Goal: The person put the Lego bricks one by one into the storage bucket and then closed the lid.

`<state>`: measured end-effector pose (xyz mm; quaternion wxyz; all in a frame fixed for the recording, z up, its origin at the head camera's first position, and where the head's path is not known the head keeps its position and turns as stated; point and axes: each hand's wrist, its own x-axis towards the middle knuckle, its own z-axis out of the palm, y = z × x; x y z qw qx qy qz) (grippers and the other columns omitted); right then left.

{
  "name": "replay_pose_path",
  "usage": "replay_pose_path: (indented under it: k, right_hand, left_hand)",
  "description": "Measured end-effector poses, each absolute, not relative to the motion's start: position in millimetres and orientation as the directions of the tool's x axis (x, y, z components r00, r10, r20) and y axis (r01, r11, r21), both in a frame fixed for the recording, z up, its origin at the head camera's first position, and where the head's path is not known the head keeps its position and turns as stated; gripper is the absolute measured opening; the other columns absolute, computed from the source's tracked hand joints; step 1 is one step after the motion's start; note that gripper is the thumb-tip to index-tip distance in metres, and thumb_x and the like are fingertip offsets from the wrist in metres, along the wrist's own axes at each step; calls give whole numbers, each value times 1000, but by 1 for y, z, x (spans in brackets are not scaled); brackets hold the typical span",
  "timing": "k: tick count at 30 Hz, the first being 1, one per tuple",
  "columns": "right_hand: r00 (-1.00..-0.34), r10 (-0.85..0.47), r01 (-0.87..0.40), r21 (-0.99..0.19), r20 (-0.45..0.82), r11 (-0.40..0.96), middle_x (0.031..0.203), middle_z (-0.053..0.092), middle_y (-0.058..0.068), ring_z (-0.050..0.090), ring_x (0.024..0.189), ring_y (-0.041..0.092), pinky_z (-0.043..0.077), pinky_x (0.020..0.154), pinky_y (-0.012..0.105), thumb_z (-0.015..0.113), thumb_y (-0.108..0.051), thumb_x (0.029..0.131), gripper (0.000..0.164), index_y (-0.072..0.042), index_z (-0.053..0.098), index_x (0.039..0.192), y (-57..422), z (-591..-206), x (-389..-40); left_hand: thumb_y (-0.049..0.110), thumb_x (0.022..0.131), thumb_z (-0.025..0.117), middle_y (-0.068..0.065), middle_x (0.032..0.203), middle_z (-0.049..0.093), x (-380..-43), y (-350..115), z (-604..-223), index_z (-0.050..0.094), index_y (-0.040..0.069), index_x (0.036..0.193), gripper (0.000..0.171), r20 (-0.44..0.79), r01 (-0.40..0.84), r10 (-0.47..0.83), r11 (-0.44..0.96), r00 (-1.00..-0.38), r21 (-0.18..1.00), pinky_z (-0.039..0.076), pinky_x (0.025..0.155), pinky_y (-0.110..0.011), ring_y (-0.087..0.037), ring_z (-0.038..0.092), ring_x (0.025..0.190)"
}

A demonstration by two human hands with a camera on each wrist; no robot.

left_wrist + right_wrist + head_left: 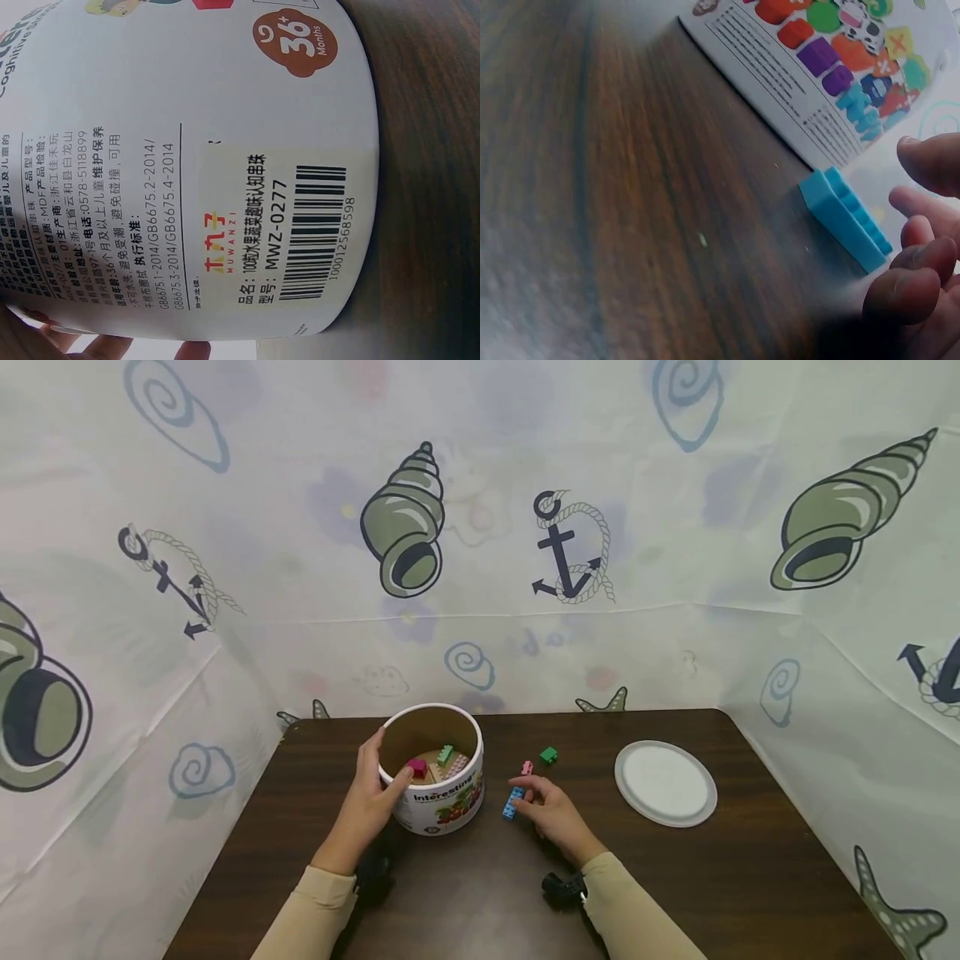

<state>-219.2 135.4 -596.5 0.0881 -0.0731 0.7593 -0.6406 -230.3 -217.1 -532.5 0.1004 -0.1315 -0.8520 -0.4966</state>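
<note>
My left hand [362, 818] grips the left rim of a white round tub [468, 806], thumb over the near edge and fingers along the outside. Inside the tub lie a green block [446, 755], a magenta block [417, 768] and some paler pieces. In the left wrist view, the tub's printed label and barcode sticker [311, 232] fill most of the picture. My right hand [557, 817] hovers right beside a blue building block [509, 811], its fingers loosely bent. In the right wrist view the thumb and fingers stand apart from the blue block [847, 221], which lies on the table.
Beyond the right hand lie a small pink block [527, 767] and a green block [549, 755]. A round white lid [666, 783] rests at the right of the dark wooden table [720, 893]. Patterned cloth [487, 552] surrounds the table's back and sides.
</note>
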Motion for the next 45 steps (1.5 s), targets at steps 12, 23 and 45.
replay_pose_path:
  k: [12, 23, 45]
  right_hand:
    - [-988, -155, -77, -946, 29, 315, 109, 37, 10, 40, 97, 23, 35, 75, 25, 92, -15, 87, 63, -7, 67, 144, 124, -592, -220]
    - [-988, -152, -49, -931, -8, 363, 131, 38, 16, 49, 85, 19, 43, 66, 21, 94, -9, 84, 74, -2, 60, 150, 123, -592, -219]
    - [-984, -171, -118, -893, 47, 435, 110, 53, 12, 54, 64, 13, 51, 52, 24, 85, -9, 95, 32, -7, 76, 125, 122, -592, -215]
  left_hand:
    - [39, 106, 69, -18, 174, 23, -232, -219, -531, 14, 19, 175, 91, 311, 337, 134, 462, -941, 820, 34, 124, -73, -45, 37, 156]
    - [44, 106, 69, -14, 175, 21, -233, -218, -532, 14, 22, 176, 92, 290, 320, 137, 469, -947, 824, 34, 124, -74, -43, 36, 157]
    - [42, 106, 70, -15, 174, 23, -233, -220, -533, 15, 20, 176, 91, 311, 341, 142, 457, -940, 822, 33, 124, -75, -43, 37, 157]
